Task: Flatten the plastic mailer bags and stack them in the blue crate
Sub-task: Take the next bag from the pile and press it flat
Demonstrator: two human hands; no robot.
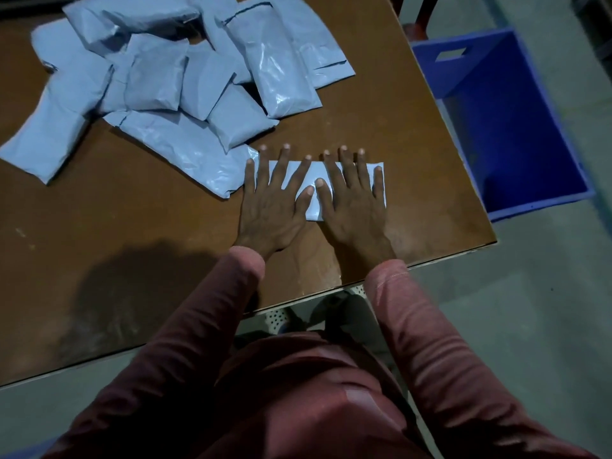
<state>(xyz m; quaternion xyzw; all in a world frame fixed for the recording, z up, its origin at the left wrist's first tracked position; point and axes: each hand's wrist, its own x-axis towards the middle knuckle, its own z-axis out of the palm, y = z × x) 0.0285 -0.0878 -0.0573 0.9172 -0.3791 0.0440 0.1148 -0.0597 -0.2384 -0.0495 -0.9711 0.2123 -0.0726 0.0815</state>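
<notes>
A pale blue mailer bag (315, 172) lies flat on the brown table (132, 226) near its right front corner. My left hand (273, 197) presses its left part with straight, spread fingers. My right hand (352, 193) presses its right part the same way, thumbs nearly meeting. Much of the bag is hidden under my palms. A heap of several puffy pale blue mailer bags (172, 77) sits at the back left of the table. The blue crate (506, 127) stands on the floor just right of the table; no bags show inside it.
The table's right edge (457, 134) runs close beside the crate. One long mailer (185, 150) from the heap touches the left end of the pressed bag. Grey floor (530, 309) lies to the right and front. A dark chair leg (420, 14) shows behind the crate.
</notes>
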